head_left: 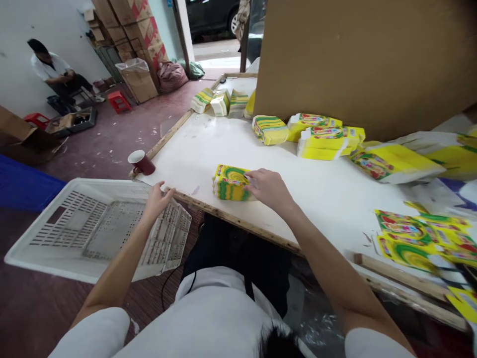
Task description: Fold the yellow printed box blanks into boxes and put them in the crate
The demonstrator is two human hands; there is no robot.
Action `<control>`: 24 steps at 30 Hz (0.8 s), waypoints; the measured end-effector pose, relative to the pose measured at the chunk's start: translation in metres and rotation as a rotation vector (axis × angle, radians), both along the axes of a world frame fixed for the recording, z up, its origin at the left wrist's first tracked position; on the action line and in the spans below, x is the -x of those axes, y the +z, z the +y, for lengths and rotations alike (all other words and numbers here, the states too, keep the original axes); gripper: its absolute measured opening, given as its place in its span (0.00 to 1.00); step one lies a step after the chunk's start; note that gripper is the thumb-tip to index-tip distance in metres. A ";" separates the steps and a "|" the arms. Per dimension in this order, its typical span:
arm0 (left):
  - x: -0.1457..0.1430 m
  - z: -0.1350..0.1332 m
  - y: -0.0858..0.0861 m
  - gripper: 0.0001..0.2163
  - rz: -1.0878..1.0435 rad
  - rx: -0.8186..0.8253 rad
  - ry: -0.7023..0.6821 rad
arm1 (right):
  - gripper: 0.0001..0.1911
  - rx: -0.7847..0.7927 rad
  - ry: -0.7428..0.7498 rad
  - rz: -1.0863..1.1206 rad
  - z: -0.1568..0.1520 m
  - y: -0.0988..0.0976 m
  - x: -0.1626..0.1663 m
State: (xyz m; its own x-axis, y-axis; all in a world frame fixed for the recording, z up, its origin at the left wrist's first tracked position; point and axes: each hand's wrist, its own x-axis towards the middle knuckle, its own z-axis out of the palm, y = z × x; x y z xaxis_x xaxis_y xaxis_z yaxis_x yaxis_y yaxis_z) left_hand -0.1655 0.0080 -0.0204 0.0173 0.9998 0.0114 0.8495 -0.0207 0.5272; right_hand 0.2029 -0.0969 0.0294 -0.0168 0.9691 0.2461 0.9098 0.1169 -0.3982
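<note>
A stack of flat yellow-and-green printed cartons (231,183) lies near the front edge of the white-topped table (194,149). My right hand (271,190) is at the right end of this stack, its fingers bent and pressed against the cartons. Holding nothing, my left hand (158,200) hovers by the table's wooden edge, over the rim of a white plastic crate (70,268), with thumb and fingers apart. A dark red mug (143,163) with a white inside sits at the table corner, just beyond my left hand.
More bundles of yellow cartons (322,141) lie along a large cardboard sheet (357,59). Loose printed cartons (406,238) and a wooden strip (402,276) are at the right. Across the floor, a person (55,69) sits near a red stool (119,101) and stacked boxes (136,37).
</note>
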 end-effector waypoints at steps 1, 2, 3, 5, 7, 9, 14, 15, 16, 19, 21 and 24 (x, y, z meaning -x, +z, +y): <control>0.022 -0.012 -0.010 0.31 0.137 0.022 0.034 | 0.16 0.012 -0.007 -0.020 -0.003 -0.005 0.005; 0.040 -0.024 -0.021 0.31 0.207 0.051 0.075 | 0.16 0.014 -0.015 -0.031 -0.005 -0.010 0.009; 0.056 -0.036 -0.032 0.30 0.257 0.097 0.106 | 0.15 0.008 -0.022 -0.034 -0.006 -0.013 0.011; 0.078 -0.056 -0.053 0.27 0.285 0.195 0.153 | 0.14 -0.008 -0.029 -0.031 -0.006 -0.018 0.014; 0.090 -0.067 -0.068 0.24 0.306 0.276 0.176 | 0.15 -0.012 -0.034 -0.023 -0.006 -0.019 0.015; 0.095 -0.067 -0.078 0.20 0.320 0.328 0.193 | 0.16 -0.005 -0.048 -0.006 -0.007 -0.018 0.015; 0.098 -0.051 -0.087 0.15 0.311 0.430 0.207 | 0.18 0.003 -0.071 0.042 -0.009 -0.019 0.016; 0.098 -0.049 -0.087 0.15 0.308 0.447 0.205 | 0.18 0.001 -0.071 0.045 -0.009 -0.019 0.016; 0.098 -0.047 -0.087 0.16 0.305 0.460 0.203 | 0.18 -0.001 -0.071 0.045 -0.008 -0.020 0.016; 0.098 -0.048 -0.085 0.18 0.300 0.489 0.196 | 0.18 -0.003 -0.072 0.040 -0.007 -0.021 0.016; 0.099 -0.053 -0.082 0.18 0.296 0.506 0.187 | 0.17 0.000 -0.078 0.040 -0.006 -0.021 0.017; 0.100 -0.067 -0.078 0.18 0.290 0.522 0.162 | 0.17 0.012 -0.076 0.047 -0.005 -0.021 0.018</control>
State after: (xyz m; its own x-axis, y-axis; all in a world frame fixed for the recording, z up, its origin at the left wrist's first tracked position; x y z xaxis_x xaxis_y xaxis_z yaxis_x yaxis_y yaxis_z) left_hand -0.2653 -0.0593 -0.0985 -0.2058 0.8623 -0.4627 0.9305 0.3189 0.1804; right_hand 0.1852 -0.1017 0.0080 0.0688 0.9699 0.2335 0.8961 0.0428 -0.4417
